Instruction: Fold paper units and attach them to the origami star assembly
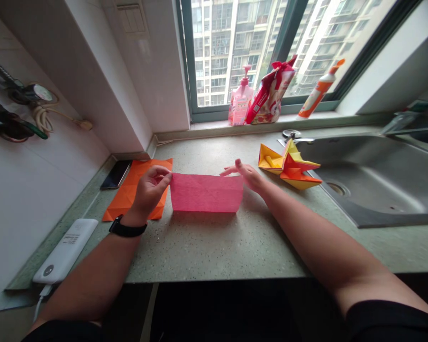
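Note:
A pink sheet of paper, folded into a rectangle, stands slightly lifted above the speckled counter. My left hand pinches its left edge with curled fingers. My right hand holds the upper right corner, thumb and fingers partly spread behind the sheet. An orange sheet with creases lies flat under and behind my left hand. Folded yellow and orange paper shapes sit to the right of my right hand.
A steel sink fills the right side. A phone and a white power bank lie along the left wall. On the window sill stand a pink pump bottle, a red bag and an orange bottle.

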The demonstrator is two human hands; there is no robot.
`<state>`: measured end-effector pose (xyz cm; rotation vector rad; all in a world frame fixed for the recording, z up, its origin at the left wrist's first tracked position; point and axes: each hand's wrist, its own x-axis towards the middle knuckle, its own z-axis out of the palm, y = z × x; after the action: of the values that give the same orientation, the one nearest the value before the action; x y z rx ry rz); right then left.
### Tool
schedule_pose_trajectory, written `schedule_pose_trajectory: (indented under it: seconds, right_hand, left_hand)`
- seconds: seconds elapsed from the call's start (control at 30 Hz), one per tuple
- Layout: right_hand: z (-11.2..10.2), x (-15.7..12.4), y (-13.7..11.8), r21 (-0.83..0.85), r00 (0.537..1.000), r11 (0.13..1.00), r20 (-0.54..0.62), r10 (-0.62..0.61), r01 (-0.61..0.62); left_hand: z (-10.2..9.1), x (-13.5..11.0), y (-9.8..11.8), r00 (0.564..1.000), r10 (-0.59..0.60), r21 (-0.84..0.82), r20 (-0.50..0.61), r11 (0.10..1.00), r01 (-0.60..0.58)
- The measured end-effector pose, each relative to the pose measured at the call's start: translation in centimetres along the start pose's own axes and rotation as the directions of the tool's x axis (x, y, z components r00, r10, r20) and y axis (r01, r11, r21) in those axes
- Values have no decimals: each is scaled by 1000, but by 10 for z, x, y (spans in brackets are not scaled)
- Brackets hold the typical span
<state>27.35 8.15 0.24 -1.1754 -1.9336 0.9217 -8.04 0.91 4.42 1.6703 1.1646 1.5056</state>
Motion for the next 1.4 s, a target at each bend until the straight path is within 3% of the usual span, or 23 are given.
schedule_pose_trajectory:
  seconds: [0.1, 0.3, 0.4, 0.47, 0.57, 0.7, 0.83, 0.97, 1.03, 1.13, 1.23, 1.4]
  right_hand:
    - [-12, -5, -17, 204, 999, 979, 46, -29, 19]
    - [-12, -8, -34, 153, 988, 988, 156, 6, -30]
    - [-8, -6, -30, 131, 992, 991, 123, -15, -1]
    - [-7, -4, -25, 58, 996, 998, 82, -33, 29]
    - [-8, -2, -19, -121, 997, 991, 50, -56, 62]
    - [-3, -2, -10, -299, 996, 951, 52, -71, 84]
    - [3, -2, -2, -418, 993, 900, 44, -113, 121]
    - [11, -3, -5, -541, 970, 831, -104, -219, 130]
    - [21, -5, -9, -553, 954, 811, -93, -286, 190]
    - [43, -9, -14, -537, 950, 790, 73, -305, 295]
    - [62, -11, -12, -574, 951, 759, 223, -215, 306]
    - [68, -11, -5, -625, 940, 721, 324, -108, 298]
  left_hand:
    - [4, -2, -8, 999, -26, 162, -26, 986, 30]
    - [5, -3, -13, 999, 21, 417, -37, 909, -4]
    - [4, -4, -14, 985, 169, 516, -19, 846, -135]
    - [6, -6, -14, 948, 318, 596, 27, 756, -270]
    - [13, -12, -14, 896, 384, 600, 222, 671, -436]
    - [30, -19, -22, 827, 218, 495, 517, 712, -498]
    - [44, -21, -36, 762, -10, 537, 648, 715, -448]
    - [51, -21, -44, 745, -139, 611, 652, 678, -408]
    - [53, -21, -44, 746, -162, 636, 646, 656, -407]
    - [57, -21, -42, 750, -170, 654, 639, 632, -414]
    - [61, -21, -41, 758, -181, 671, 627, 620, -406]
    - [65, -23, -41, 768, -227, 718, 599, 578, -389]
